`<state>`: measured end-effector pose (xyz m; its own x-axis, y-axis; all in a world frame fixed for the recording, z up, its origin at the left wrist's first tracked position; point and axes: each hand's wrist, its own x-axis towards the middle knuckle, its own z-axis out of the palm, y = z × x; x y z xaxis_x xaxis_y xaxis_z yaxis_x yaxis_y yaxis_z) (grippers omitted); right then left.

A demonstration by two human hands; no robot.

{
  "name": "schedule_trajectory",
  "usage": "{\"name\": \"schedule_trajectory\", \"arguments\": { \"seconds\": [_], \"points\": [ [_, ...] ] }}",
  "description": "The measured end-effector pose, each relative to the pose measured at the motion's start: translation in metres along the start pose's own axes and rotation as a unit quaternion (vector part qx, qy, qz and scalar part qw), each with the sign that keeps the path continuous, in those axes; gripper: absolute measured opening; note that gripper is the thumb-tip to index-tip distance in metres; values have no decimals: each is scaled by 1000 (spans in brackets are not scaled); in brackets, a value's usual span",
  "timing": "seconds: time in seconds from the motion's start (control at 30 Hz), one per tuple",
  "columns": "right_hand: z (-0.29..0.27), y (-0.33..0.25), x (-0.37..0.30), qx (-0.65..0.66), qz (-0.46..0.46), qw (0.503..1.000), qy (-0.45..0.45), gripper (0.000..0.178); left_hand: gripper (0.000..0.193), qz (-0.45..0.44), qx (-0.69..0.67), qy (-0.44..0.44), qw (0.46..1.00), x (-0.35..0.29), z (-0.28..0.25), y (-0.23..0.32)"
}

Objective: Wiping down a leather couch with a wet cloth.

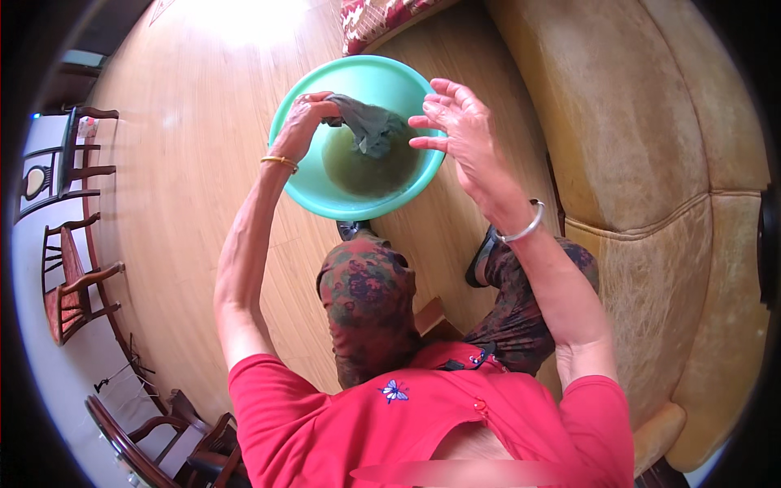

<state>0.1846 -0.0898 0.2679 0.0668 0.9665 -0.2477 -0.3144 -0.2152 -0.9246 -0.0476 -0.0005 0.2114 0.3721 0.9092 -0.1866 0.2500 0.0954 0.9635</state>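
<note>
A wide turquoise basin (305, 183) stands on the floor in front of my knees, with murky greenish-brown water (358, 172) in its bottom. Over its left side, my left hand (303, 122) pinches the upper end of a wet grey cloth (370, 126). The cloth hangs down with its lower part at the water. My right hand (460, 126) is raised above the basin's right rim, fingers spread and holding nothing.
A tan sofa (643, 114) runs along the right side. Wooden chairs (75, 281) line the left wall. A red patterned cushioned piece (378, 20) sits beyond the basin, on the wood floor (191, 163).
</note>
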Motion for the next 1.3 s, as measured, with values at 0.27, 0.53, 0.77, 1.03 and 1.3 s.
{"name": "schedule_trajectory", "arguments": {
  "seconds": [0.27,0.53,0.77,1.03,1.3],
  "points": [
    [24,61,15,-16,107,994,20,79,17,210,109,104,966,-36,-3,69],
    [39,94,41,40,-114,988,-100,53,22,55,-429,102,896,-25,49,64],
    [49,83,53,186,97,978,-15,30,19,179,189,273,926,10,76,-7],
    [62,111,62,-231,-198,947,-98,24,27,76,352,218,907,28,13,-131],
    [47,72,41,-605,-126,780,-94,29,22,-98,447,146,877,28,3,-131]
  ]
}}
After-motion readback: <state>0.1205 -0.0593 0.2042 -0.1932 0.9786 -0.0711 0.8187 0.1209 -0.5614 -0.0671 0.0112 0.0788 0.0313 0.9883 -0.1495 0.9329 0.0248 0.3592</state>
